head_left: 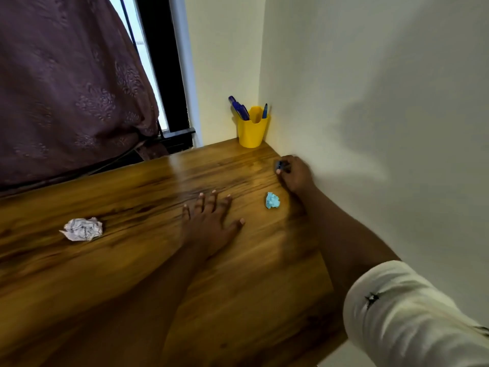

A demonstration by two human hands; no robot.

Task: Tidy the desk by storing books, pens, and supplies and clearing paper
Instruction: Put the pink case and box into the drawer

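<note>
My left hand (209,221) lies flat on the wooden desk (132,260) with its fingers spread, holding nothing. My right hand (295,174) is closed near the wall around a small blue object (280,163), mostly hidden by the fingers. A crumpled light-blue paper ball (272,200) lies between my two hands. A crumpled white paper ball (82,229) sits on the desk at the left. A yellow pen holder (251,131) with several blue pens (240,109) stands in the far corner.
The cream wall (370,102) runs along the desk's right edge. A purple patterned curtain (66,88) hangs beyond the desk's far left edge beside a window (148,62). My right sleeve (410,313) is white.
</note>
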